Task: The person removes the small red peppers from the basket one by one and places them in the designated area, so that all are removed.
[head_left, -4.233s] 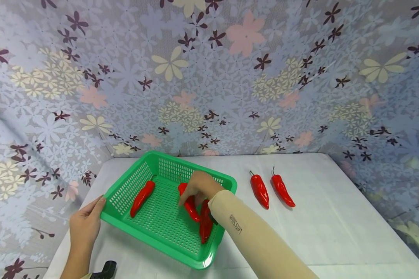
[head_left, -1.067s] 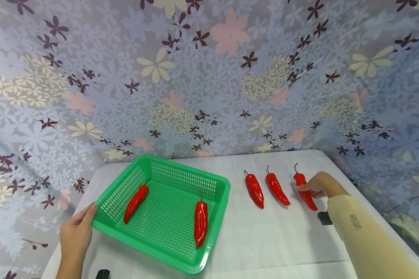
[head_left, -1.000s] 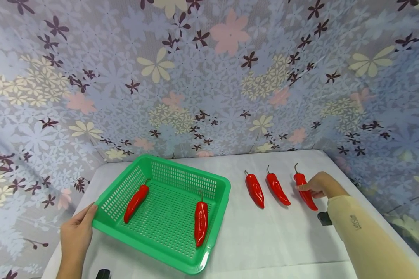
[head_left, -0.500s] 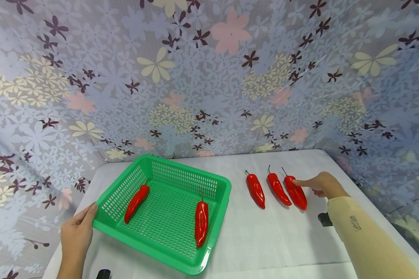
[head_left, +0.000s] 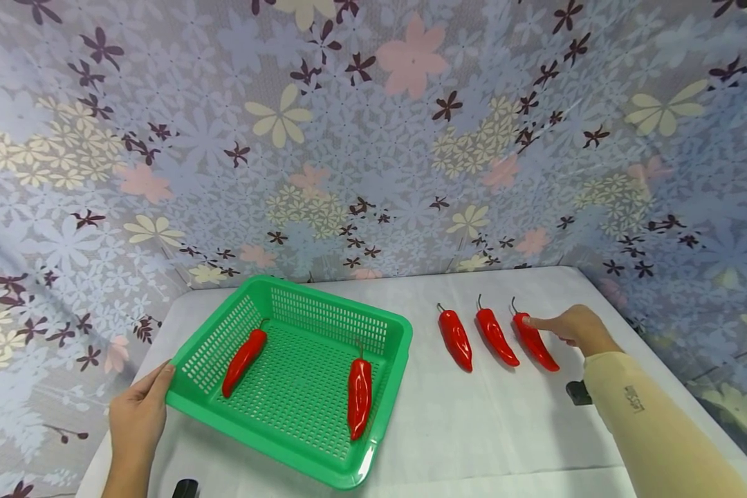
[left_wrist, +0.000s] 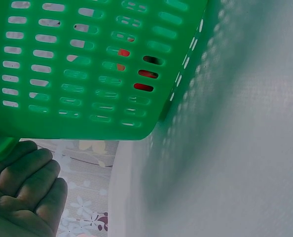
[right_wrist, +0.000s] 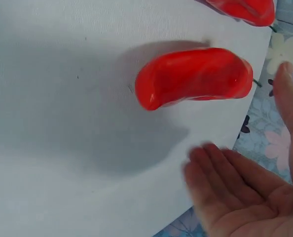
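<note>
My left hand (head_left: 138, 408) grips the left corner of a green plastic basket (head_left: 274, 446), thumb over the rim; in the left wrist view its fingers (left_wrist: 28, 177) curl below the basket's perforated wall (left_wrist: 62, 118). Inside the basket lie two red chili peppers, one at the left (head_left: 244, 363) and one at the right (head_left: 359, 398). Three more lie on the table in a row: a left pepper (head_left: 454, 340), a middle pepper (head_left: 496, 337) and a right pepper (head_left: 534, 342). My right hand (head_left: 582, 328) is at the right pepper's stem end, its fingers loose and apart from the pepper (right_wrist: 196, 76) in the right wrist view.
A white cloth covers the table (head_left: 473, 429). Flowered fabric (head_left: 373, 173) rises directly behind it and at both sides. A dark object (head_left: 185, 488) shows below my left wrist.
My right hand has carried a pepper from the basket to the row's right end and let it go. That pepper shifted left, then its tip swung right. My left hand stays on the basket.
</note>
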A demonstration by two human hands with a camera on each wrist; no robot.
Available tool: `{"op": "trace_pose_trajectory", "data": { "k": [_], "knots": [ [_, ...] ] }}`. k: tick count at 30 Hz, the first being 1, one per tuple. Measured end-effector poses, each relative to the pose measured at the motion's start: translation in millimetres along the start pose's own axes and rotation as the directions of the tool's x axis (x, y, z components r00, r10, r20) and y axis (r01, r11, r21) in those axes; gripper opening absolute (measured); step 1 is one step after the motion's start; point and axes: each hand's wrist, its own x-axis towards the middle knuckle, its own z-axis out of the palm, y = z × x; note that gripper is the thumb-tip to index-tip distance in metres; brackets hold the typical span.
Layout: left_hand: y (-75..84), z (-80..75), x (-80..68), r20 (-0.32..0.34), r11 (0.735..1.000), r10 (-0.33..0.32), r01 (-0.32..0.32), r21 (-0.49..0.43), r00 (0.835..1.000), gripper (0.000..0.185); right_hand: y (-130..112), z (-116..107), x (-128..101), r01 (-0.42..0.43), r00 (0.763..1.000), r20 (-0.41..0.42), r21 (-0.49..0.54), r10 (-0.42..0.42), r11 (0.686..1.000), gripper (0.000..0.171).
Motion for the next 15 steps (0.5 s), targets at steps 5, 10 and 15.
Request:
{"op": "trace_pose_trajectory", "data": {
  "k": [5,10,15],
  "knots": [
    [-1.6,0.0,1.7,0.008,1.000,0.011,-0.011,0.013,1.000,0.058,6.1,7.7,7.4,0.162,0.978,-0.147,0.112,-0.145,0.980,0.106],
    [-0.7,1.5,-0.4,0.001,1.000,0.005,-0.005,0.020,1.000,0.058,4.9,13.5,8.3,0.263,0.952,-0.211,0.195,-0.222,0.945,0.109],
    [1.0,1.0,0.0,0.005,1.000,0.001,-0.001,0.020,1.000,0.059,-5.2,14.7,5.2,0.301,0.940,-0.223,0.197,-0.257,0.933,0.111]
  ]
}}
